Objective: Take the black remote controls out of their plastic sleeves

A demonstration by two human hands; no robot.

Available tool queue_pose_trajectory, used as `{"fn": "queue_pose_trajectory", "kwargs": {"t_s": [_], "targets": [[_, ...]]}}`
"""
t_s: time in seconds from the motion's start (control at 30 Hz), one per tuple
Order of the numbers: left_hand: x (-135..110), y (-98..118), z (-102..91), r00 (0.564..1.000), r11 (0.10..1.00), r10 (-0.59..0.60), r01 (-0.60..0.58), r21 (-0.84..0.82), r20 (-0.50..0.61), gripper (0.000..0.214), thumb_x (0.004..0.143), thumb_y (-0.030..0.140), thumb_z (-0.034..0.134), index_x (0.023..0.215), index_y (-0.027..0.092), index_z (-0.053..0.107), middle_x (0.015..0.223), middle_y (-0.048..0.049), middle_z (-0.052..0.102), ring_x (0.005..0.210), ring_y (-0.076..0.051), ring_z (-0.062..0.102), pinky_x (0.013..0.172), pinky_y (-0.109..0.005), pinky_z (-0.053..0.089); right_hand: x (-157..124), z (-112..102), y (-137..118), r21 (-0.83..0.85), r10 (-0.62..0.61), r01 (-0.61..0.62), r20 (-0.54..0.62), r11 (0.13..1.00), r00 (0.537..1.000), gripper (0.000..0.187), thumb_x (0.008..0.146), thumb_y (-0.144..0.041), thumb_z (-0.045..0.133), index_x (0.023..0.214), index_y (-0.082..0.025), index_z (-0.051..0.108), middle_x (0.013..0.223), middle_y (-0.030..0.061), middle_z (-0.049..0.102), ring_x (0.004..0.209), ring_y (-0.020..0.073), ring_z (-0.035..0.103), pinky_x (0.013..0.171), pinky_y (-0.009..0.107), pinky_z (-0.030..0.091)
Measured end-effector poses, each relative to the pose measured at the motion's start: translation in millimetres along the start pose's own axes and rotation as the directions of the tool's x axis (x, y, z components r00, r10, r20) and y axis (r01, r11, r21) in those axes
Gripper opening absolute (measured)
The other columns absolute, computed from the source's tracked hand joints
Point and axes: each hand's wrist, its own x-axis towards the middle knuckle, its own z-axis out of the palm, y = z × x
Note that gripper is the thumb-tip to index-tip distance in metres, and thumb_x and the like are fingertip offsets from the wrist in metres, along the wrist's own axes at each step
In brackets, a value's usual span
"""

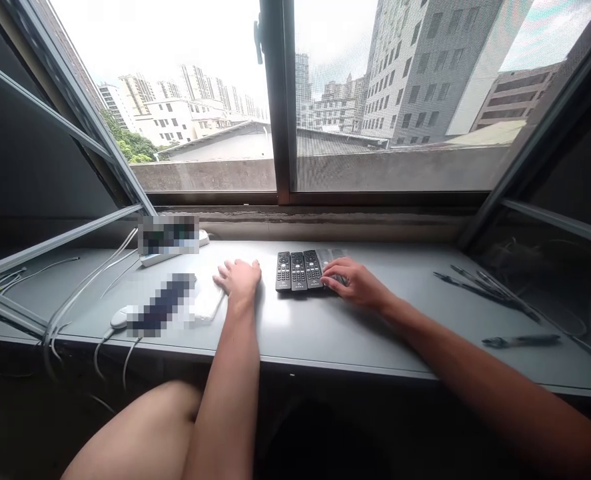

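Observation:
Three black remote controls lie side by side on the grey desk: a left one [284,270], a middle one [298,270] and a right one [312,268]. My right hand [350,280] is curled at the right remote control, with thumb and index fingertips at its right edge. Under and behind that hand is a clear plastic sleeve [331,255], partly hidden. My left hand [240,275] rests palm down on the desk to the left of the remotes, fingers spread and holding nothing. Beside its fingers lies a clear plastic bag [209,301].
At the left are a white power strip [175,252], a blurred-out dark object [162,305] and a white round charger [120,318] with cables. Pens [520,341] and dark cables [480,290] lie at the right. Metal frames flank the desk, with a window behind.

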Motion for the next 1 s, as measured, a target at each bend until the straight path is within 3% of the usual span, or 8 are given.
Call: {"fn": "queue_pose_trajectory", "kwargs": {"t_s": [0.37, 0.47, 0.53, 0.63, 0.7, 0.77, 0.87, 1.0], "targets": [[-5.1, 0.0, -5.6, 0.999, 0.997, 0.029, -0.030, -0.071, -0.015, 0.064, 0.102, 0.052, 0.048, 0.152, 0.014, 0.061, 0.161, -0.0259, 0.056, 0.156, -0.046, 0.041, 0.130, -0.072, 0.021, -1.0, 0.4, -0.8, 0.003, 0.002, -0.002, 0.003, 1.000, 1.000, 0.019, 0.108, -0.035, 0.068, 0.106, -0.025, 0.084, 0.116, 0.0099, 0.080, 0.116, 0.0312, 0.071, 0.107, 0.052, 0.059], [-16.6, 7.2, -16.2, 0.981, 0.981, 0.114, -0.136, -0.139, -0.157, 0.071, 0.103, 0.042, 0.050, 0.167, 0.013, 0.044, 0.175, -0.0248, 0.040, 0.164, -0.046, 0.031, 0.131, -0.074, 0.018, -0.2, -1.7, -3.3, -0.004, -0.002, 0.002, -0.004, 1.000, 1.000, 0.019, 0.107, -0.035, 0.068, 0.105, -0.025, 0.084, 0.116, 0.0102, 0.080, 0.114, 0.0313, 0.072, 0.106, 0.053, 0.060], [-27.0, 15.2, -26.2, 0.913, 0.936, 0.236, -0.306, -0.177, -0.332, 0.079, 0.104, 0.036, 0.050, 0.176, 0.014, 0.026, 0.183, -0.0203, 0.024, 0.169, -0.044, 0.019, 0.134, -0.071, 0.019, 0.1, -2.8, -4.7, -0.008, -0.008, 0.008, -0.004, 1.000, 1.000, 0.019, 0.108, -0.035, 0.068, 0.106, -0.025, 0.083, 0.117, 0.0105, 0.080, 0.114, 0.0313, 0.073, 0.105, 0.053, 0.060], [-43.5, 29.5, -38.7, 0.805, 0.787, 0.400, -0.547, -0.286, -0.439, 0.086, 0.105, 0.026, 0.049, 0.180, 0.016, 0.009, 0.187, -0.0146, 0.011, 0.172, -0.037, 0.014, 0.135, -0.057, 0.031, -0.3, -2.5, -6.2, -0.015, -0.023, 0.023, -0.015, 1.000, 1.000, 0.018, 0.108, -0.035, 0.068, 0.108, -0.025, 0.083, 0.116, 0.0103, 0.081, 0.116, 0.0315, 0.072, 0.106, 0.052, 0.060], [-54.2, 39.0, -41.2, 0.784, 0.678, 0.444, -0.610, -0.410, -0.433, 0.085, 0.103, 0.017, 0.047, 0.180, 0.022, 0.013, 0.187, -0.0101, 0.017, 0.171, -0.033, 0.021, 0.133, -0.052, 0.037, -1.0, -0.8, -7.3, -0.019, -0.028, 0.027, -0.031, 0.999, 0.999, 0.018, 0.107, -0.035, 0.069, 0.115, -0.025, 0.083, 0.118, 0.0107, 0.081, 0.118, 0.0321, 0.072, 0.107, 0.052, 0.060], [-65.0, 47.8, -38.4, 0.749, 0.470, 0.488, -0.658, -0.589, -0.448, 0.079, 0.103, 0.013, 0.044, 0.178, 0.026, 0.023, 0.182, -0.0103, 0.030, 0.162, -0.031, 0.041, 0.129, -0.048, 0.044, -1.8, 1.5, -8.9, -0.009, -0.027, 0.027, -0.047, 1.000, 0.999, 0.025, 0.107, -0.035, 0.070, 0.128, -0.026, 0.081, 0.123, 0.0114, 0.079, 0.120, 0.0323, 0.072, 0.108, 0.052, 0.060], [-80.7, 58.6, -30.7, 0.743, 0.137, 0.537, -0.544, -0.828, -0.399, 0.078, 0.104, 0.017, 0.051, 0.177, 0.033, 0.027, 0.164, -0.0128, 0.056, 0.136, -0.028, 0.067, 0.119, -0.046, 0.053, -2.6, 4.9, -11.6, 0.007, -0.024, 0.024, -0.066, 1.000, 0.998, 0.037, 0.108, -0.034, 0.068, 0.145, -0.031, 0.074, 0.138, 0.0120, 0.072, 0.130, 0.0322, 0.068, 0.114, 0.054, 0.058], [-93.6, 66.9, -28.2, 0.759, -0.116, 0.569, -0.306, -0.945, -0.315, 0.073, 0.099, 0.023, 0.068, 0.168, 0.033, 0.045, 0.132, -0.0091, 0.076, 0.115, -0.023, 0.076, 0.113, -0.041, 0.057, -3.1, 7.4, -13.1, -0.006, -0.022, 0.021, -0.091, 1.000, 0.996, 0.032, 0.108, -0.034, 0.070, 0.139, -0.035, 0.079, 0.164, 0.0107, 0.053, 0.152, 0.0365, 0.052, 0.124, 0.061, 0.049]]}}
